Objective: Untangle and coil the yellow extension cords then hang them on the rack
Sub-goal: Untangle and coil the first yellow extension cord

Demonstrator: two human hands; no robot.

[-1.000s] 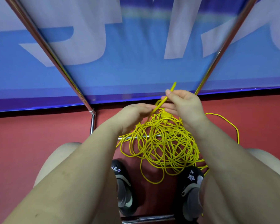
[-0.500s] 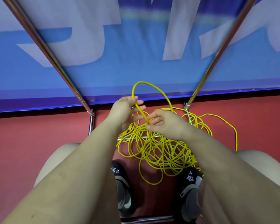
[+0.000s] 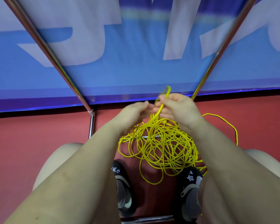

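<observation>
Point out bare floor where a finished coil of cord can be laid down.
Bare red floor lies left of the rack's chrome leg, and more beyond the stray loop on the right. Crowded: between the shoes, where the yellow cord tangle hangs from both hands.

Half a second ago a tall open loop of the thin yellow extension cord (image 3: 158, 147) arched above both hands; now only a short, narrow bend pokes up. The right hand (image 3: 179, 109) has risen from the tangle and grips that strand higher, near the blue banner's lower edge, while the left hand (image 3: 132, 113) has closed in beside it.
</observation>
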